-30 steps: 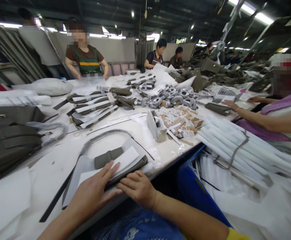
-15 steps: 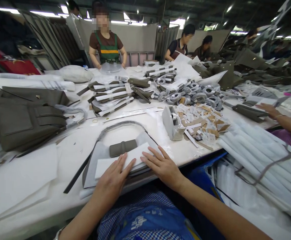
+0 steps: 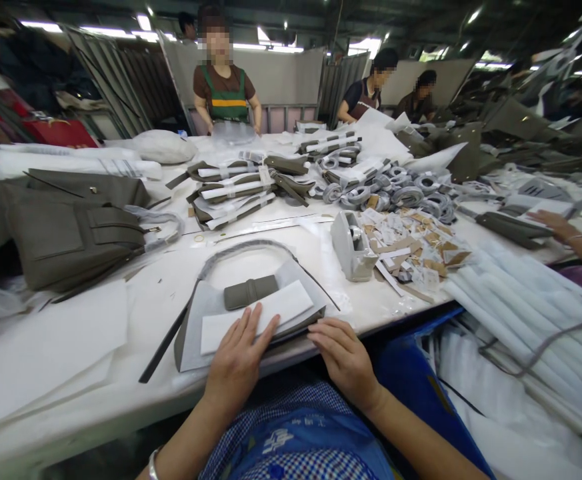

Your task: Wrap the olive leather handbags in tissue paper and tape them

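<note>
A flat grey-brown handbag lies in front of me, its wrapped handle arching away over the table. Pale grey sheeting covers much of it, leaving a dark rolled tab showing. Across its near part runs a folded white strip. My left hand presses flat on the strip with fingers stretched out. By the bag's right near corner is my right hand, off the strip, its fingers loosely extended and slightly bent. Nothing shows in it; whether its fingertips touch the bag's edge I cannot tell.
A grey tape dispenser stands beyond the bag, beside a pile of tags. Left are another bag and white sheets. Wrapped straps lie behind. White rolls and a blue bin are right. Co-workers stand across the table.
My right hand has come off the white strip and moved toward me, to the bag's right near corner. My left hand stays on the strip. The view has shifted slightly.
</note>
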### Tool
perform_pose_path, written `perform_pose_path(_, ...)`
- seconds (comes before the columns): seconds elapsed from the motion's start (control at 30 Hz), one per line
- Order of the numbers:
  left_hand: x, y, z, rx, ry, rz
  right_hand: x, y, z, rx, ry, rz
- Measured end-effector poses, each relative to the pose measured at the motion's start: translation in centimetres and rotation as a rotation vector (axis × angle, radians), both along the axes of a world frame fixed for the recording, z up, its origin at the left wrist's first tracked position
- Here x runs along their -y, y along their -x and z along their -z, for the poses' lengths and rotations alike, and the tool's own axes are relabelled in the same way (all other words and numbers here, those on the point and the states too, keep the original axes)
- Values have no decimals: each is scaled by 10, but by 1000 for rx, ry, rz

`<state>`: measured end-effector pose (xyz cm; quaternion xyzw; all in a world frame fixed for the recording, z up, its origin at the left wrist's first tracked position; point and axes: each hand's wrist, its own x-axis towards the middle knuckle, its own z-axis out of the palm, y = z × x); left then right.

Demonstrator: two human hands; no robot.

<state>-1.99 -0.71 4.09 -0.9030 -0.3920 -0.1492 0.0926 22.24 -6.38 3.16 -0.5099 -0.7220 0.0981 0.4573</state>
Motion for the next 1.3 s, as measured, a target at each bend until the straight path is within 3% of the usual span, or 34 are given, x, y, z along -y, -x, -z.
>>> perform_pose_path(0.17, 0, 3, 1, 16, -6, 18, 25, 12, 4, -689, 664, 57)
perform_pose_path(0.23, 1, 3, 1, 12, -8, 20, 26, 14, -3, -968, 806, 28)
perform_pose_path(0.43, 0, 6, 2, 24, -33, 29, 13, 22, -23, -1601, 909, 42)
perform_pose_path(0.57, -1, 9, 0, 69, -61, 15, 1, 34, -17, -1776, 929, 36)
perform_pose_path(0.7, -2, 13, -1, 91, -86, -1, -8, 45, -26, -1630, 914, -55)
perform_pose_path(0.93, 1, 16, 1, 174, -138, -60, -16, 70, -68, -1502, 731, -232)
perform_pose_path(1.03, 0, 22, 2, 178, -192, -91, -18, 69, -67, -1387, 726, -261)
perform_pose_path(1.13, -4, 28, 2, 178, -204, -70, -24, 43, -50, -966, 683, -273)
perform_pose_path(1.3, -7, 30, -1, 185, -210, -88, -50, -36, -13, 64, 273, 96)
